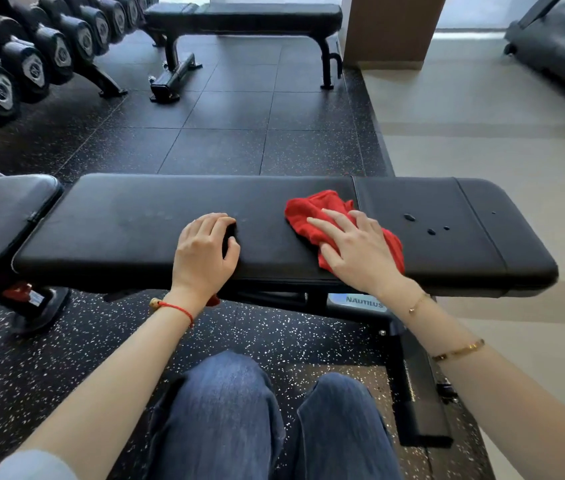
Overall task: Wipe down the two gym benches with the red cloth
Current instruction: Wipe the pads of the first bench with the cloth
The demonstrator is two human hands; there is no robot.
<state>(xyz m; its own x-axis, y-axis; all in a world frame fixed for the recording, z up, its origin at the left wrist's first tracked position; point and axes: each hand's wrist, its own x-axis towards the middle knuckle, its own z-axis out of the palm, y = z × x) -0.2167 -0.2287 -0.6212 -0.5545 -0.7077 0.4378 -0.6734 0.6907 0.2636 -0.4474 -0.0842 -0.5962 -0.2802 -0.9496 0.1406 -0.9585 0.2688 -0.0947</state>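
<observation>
The near black gym bench (135, 230) runs across the middle of the view. On its pad lies the crumpled red cloth (312, 211). My right hand (354, 245) presses flat on the cloth with straight, spread fingers. My left hand (205, 252) rests on the pad to the left of the cloth, its fingers loosely curled with nothing visible in them. A few water drops (409, 217) sit on the pad right of the cloth. The second black bench (257, 15) stands at the far side of the floor.
A rack of dumbbells (35, 64) lines the left side. A treadmill (561, 46) stands at the far right on pale flooring. A brown pillar (392, 26) rises beside the far bench. My knees in jeans (225, 410) are in front of the near bench's frame (412, 393).
</observation>
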